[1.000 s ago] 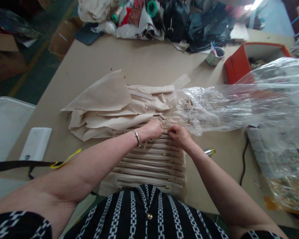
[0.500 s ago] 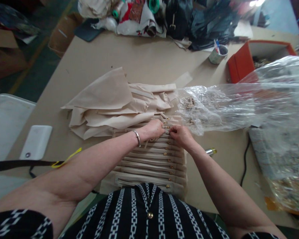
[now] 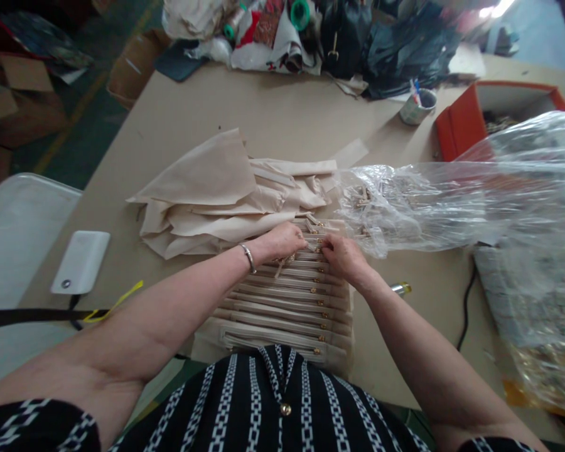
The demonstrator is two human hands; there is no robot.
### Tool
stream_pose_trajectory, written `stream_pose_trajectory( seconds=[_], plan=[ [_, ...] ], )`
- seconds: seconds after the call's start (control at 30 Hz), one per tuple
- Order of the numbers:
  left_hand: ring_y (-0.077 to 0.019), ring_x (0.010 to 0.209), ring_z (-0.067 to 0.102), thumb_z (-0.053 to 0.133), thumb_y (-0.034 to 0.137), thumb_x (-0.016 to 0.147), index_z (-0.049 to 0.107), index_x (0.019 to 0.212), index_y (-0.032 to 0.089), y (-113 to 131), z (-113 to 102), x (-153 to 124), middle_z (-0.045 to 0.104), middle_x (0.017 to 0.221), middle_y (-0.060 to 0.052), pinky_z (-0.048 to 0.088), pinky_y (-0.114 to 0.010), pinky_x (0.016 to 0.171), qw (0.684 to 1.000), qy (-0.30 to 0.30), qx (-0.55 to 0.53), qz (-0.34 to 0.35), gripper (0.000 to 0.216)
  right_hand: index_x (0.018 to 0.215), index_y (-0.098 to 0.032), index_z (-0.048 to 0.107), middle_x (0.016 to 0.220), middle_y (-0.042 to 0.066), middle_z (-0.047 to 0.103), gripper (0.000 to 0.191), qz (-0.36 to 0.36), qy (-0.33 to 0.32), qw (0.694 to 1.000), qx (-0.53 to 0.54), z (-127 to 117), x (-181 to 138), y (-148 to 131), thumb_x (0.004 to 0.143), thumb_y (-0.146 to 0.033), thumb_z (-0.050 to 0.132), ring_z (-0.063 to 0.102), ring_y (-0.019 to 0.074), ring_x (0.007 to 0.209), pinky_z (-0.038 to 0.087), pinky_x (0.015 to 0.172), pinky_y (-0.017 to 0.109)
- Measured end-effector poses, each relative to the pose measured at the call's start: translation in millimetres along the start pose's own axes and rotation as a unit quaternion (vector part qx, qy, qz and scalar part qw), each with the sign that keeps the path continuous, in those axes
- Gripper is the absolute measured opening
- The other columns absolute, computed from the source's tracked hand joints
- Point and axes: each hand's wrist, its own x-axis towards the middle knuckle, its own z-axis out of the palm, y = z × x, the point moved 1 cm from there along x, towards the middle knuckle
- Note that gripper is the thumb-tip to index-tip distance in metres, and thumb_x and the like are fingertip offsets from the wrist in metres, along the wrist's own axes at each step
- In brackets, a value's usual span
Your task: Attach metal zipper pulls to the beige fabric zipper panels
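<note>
Overlapping beige fabric pieces with zippers lie in a row of layers in front of me, their gold zipper sliders lined up on the right side. My left hand, with a bracelet at the wrist, is closed above the upper layers. Small beige strips hang from beneath its fingers. Just to the right, my right hand pinches at a zipper pull near the right end of one layer. Its fingertips partly hide that slider. A short pale strip shows between the two hands.
Crumpled beige fabric lies beyond the layers. A clear plastic bag with small metal parts stretches right, near an orange box and a pen cup. A white power bank sits left; a small bottle lies right.
My left hand has drawn slightly left, away from my right hand, which stays at the slider. The whole view has shifted a little.
</note>
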Motion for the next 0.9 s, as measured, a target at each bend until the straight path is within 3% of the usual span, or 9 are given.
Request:
stream_pose_trajectory(
  seconds=[0.07,0.17,0.23,0.33,0.43,0.53,0.63,0.77,0.9],
  plan=[
    [-0.0063,0.040,0.032,0.060,0.026,0.075,0.058,0.065,0.016,0,-7,-10,0.043,0.046,0.005,0.025,-0.022,0.042,0.992,-0.021,-0.123,-0.024,0.015,0.076,-0.020,0.062,0.076,0.002,0.064,0.014,-0.010,0.040,0.998,0.046,-2,-8,-6,0.078,-0.017,0.048,0.052,0.0142,0.068,0.036,0.064,0.025],
    [-0.0051,0.039,0.034,0.057,0.028,0.082,0.057,0.073,0.016,2,-12,-23,0.044,0.050,0.005,0.030,-0.021,0.043,0.932,-0.086,-0.349,-0.040,0.015,0.081,-0.020,0.063,0.074,0.001,0.063,0.014,0.008,0.039,0.965,0.260,6,-23,-21,0.081,-0.028,0.051,0.054,0.0135,0.068,0.041,0.066,0.025],
    [-0.0047,0.039,0.035,0.057,0.027,0.084,0.056,0.072,0.016,5,-13,-29,0.043,0.049,0.005,0.032,-0.021,0.043,0.898,-0.105,-0.426,-0.033,0.016,0.090,-0.021,0.062,0.077,0.001,0.064,0.022,0.066,-0.033,0.890,0.449,17,-32,-34,0.079,-0.039,0.056,0.057,0.0126,0.065,0.045,0.061,0.025],
    [-0.0047,0.039,0.036,0.057,0.027,0.085,0.055,0.072,0.016,8,-10,-35,0.042,0.050,0.005,0.029,-0.021,0.041,0.876,-0.112,-0.468,-0.029,0.017,0.098,-0.022,0.059,0.087,0.003,0.066,0.039,0.145,-0.122,0.745,0.640,31,-42,-53,0.073,-0.053,0.062,0.062,0.0127,0.066,0.048,0.059,0.025],
    [-0.0045,0.037,0.034,0.056,0.028,0.086,0.054,0.073,0.017,12,-7,-38,0.041,0.049,0.005,0.024,-0.022,0.038,0.876,-0.114,-0.468,-0.022,0.018,0.084,-0.019,0.058,0.072,0.000,0.064,0.039,0.159,-0.144,0.691,0.690,37,-49,-64,0.067,-0.053,0.071,0.059,0.0102,0.057,0.046,0.054,0.022],
    [-0.0042,0.038,0.033,0.058,0.028,0.085,0.052,0.072,0.017,12,-7,-40,0.042,0.050,0.005,0.024,-0.022,0.039,0.873,-0.106,-0.475,-0.017,0.018,0.071,-0.018,0.055,0.055,-0.005,0.055,0.035,0.140,-0.112,0.709,0.682,33,-52,-61,0.065,-0.046,0.075,0.048,0.0061,0.046,0.038,0.048,0.019],
    [-0.0043,0.039,0.035,0.060,0.028,0.084,0.052,0.073,0.017,7,-7,-36,0.042,0.050,0.006,0.029,-0.022,0.043,0.879,-0.081,-0.470,-0.016,0.018,0.066,-0.017,0.056,0.048,-0.007,0.051,0.034,0.125,-0.063,0.774,0.618,20,-48,-42,0.064,-0.045,0.074,0.042,0.0052,0.042,0.033,0.044,0.019],
    [-0.0049,0.040,0.037,0.064,0.030,0.079,0.055,0.074,0.016,-1,-2,-27,0.047,0.054,0.004,0.024,-0.022,0.042,0.934,-0.052,-0.353,-0.024,0.017,0.063,-0.017,0.054,0.048,-0.005,0.055,0.038,0.127,-0.027,0.834,0.537,-8,-32,-15,0.059,-0.048,0.077,0.045,0.0063,0.040,0.036,0.043,0.020],
    [-0.0051,0.041,0.032,0.065,0.033,0.076,0.057,0.070,0.016,5,7,-22,0.046,0.053,0.004,0.020,-0.023,0.042,0.965,-0.083,-0.250,-0.007,0.020,0.061,-0.017,0.055,0.047,-0.004,0.055,0.040,0.116,-0.068,0.875,0.465,-20,-18,-10,0.058,-0.050,0.076,0.047,0.0069,0.039,0.036,0.040,0.019]
  ],
)
